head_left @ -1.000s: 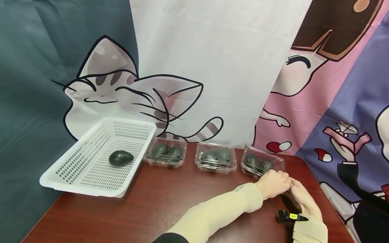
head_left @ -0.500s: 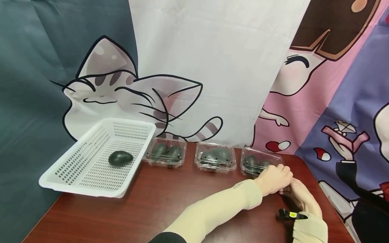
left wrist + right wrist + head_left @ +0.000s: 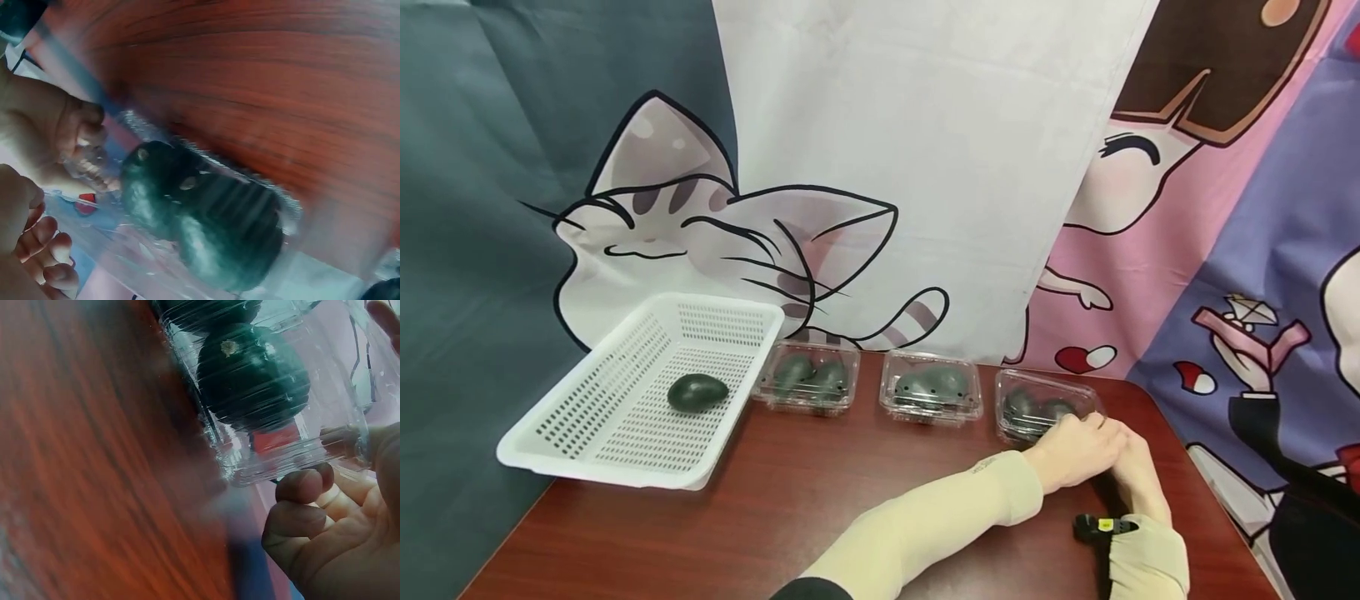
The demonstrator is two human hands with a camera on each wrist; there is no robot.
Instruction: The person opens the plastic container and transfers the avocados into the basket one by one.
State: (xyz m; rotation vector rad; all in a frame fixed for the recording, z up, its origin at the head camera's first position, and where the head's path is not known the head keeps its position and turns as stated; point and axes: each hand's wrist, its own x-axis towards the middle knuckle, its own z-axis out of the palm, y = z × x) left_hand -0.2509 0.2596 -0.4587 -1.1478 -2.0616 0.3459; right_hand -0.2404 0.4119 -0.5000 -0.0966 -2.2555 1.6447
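Note:
Both hands are at the right-hand clear plastic clamshell box (image 3: 1037, 404), which holds dark green avocados (image 3: 250, 378). In the head view my left hand (image 3: 1078, 450) lies over its near right corner. Its fingers (image 3: 56, 256) are curled at the box's clear side in the left wrist view, though the exact contact is partly hidden. My right hand (image 3: 337, 531) pinches the box's end edge, thumb and bent fingers around the rim. The two hands meet at this corner, and the left hides part of the right in the head view.
Two more clamshell boxes, a middle one (image 3: 931, 387) and a left one (image 3: 811, 375), stand along the back of the brown table (image 3: 820, 483), each with avocados inside. At left is a white perforated basket (image 3: 595, 471) with one avocado (image 3: 697, 392) in it. A printed cloth (image 3: 940, 167) hangs behind.
Both hands stay at the right-hand box's near right corner and shift slightly. My right wrist has moved a little to the left. The box has turned slightly.

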